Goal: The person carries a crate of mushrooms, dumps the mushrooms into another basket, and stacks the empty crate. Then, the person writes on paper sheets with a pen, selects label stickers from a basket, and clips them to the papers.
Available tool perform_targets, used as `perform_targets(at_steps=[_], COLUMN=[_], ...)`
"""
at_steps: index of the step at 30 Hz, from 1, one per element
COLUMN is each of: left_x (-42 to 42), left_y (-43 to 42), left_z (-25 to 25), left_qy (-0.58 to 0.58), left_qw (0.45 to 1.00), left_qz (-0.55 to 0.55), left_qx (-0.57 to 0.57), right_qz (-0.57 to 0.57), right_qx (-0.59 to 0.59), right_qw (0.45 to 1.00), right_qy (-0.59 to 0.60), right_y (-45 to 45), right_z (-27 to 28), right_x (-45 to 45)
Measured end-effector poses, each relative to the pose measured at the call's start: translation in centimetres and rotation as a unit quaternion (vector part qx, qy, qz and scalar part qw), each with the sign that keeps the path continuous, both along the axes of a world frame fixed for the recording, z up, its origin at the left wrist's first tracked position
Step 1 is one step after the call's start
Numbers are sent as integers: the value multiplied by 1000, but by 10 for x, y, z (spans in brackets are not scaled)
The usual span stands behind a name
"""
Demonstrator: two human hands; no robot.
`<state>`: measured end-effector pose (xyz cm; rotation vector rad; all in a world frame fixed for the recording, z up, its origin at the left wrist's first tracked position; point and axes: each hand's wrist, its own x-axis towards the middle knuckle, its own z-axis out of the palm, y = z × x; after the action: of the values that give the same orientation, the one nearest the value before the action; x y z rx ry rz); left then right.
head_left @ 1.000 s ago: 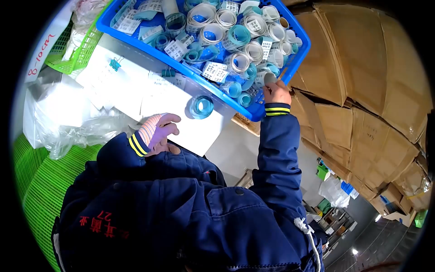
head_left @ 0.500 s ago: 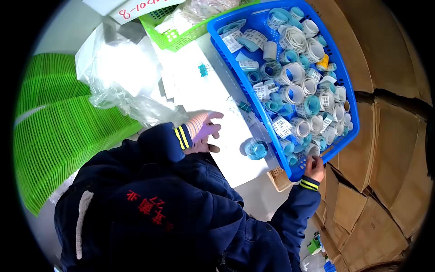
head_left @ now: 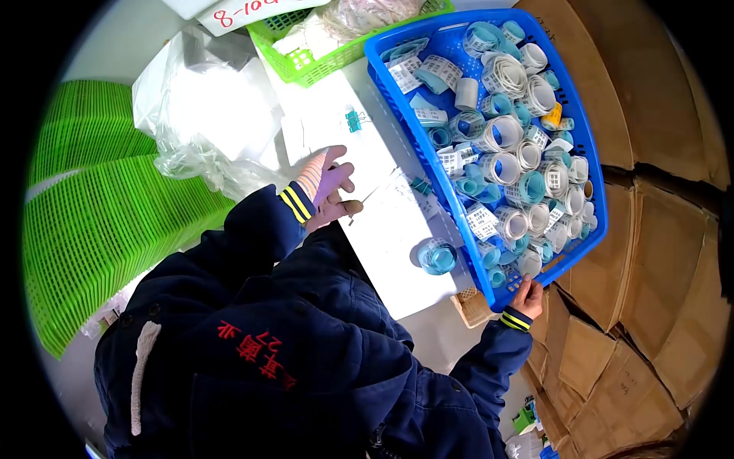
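Blue basket point(head_left: 417, 149) here, crowded with label rolls point(head_left: 505, 133); my right hand point(head_left: 527, 295) is at its corner, grip unclear, while my left point(head_left: 332, 187) hangs open, fingers apart, near the green basket point(head_left: 310, 70).

Green crates point(head_left: 115, 237) stand nested on the left, near a crumpled clear plastic bag point(head_left: 237, 172). Above, a light green basket point(head_left: 325, 70) holds plastic-wrapped stuff point(head_left: 367, 21) beside a white box point(head_left: 248, 14) with red writing. Brown cardboard point(head_left: 665, 268) covers the right.
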<state>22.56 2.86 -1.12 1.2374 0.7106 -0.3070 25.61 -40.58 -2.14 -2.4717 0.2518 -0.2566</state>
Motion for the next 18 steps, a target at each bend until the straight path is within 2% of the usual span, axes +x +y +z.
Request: perform_targets(at_steps=[1, 3, 6, 7, 9, 10, 13, 14, 16, 17, 18], left_x=[1, 6, 4, 2, -5, -5, -14, -4, -4, -2, 0], left_y=[-1, -8, -17, -25, -35, -44, -65, -75, -85, -90, -93], left_z=[6, 23, 36, 38, 31, 30, 13, 31, 28, 23, 19], left_qy=[-10, 84, 95, 106, 89, 94, 114, 187, 158, 157, 143], left_qw=[1000, 984, 976, 975, 975, 969, 950, 920, 912, 911, 905], left_qz=[-10, 49, -27, -33, -135, -184, -224, -208, -254, -292, -299], left_qx=[-4, -152, -194, -192, -150, -135, -185, -276, -279, -245, -266], right_qz=[0, -4, -5, -13, 5, 9, -9, 4, 65, 65, 66], right_qx=[0, 9, 60, 84, 117, 134, 64, 62, -38, -43, -47], right_qw=[1000, 1000, 998, 996, 993, 991, 998, 998, 997, 997, 997], right_qy=[0, 1, 16, 32, 11, -10, 15, 14, -32, -12, 8], right_y=[0, 0, 6, 1, -7, -14, -11, -18, -23, -25, -27], right_z=[-1, 0, 6, 5, -13, -3, 8, 12, 16, 23, 29], right_x=[-1, -2, 0, -1, 0, -4, 5, 8, 19, 21, 20])
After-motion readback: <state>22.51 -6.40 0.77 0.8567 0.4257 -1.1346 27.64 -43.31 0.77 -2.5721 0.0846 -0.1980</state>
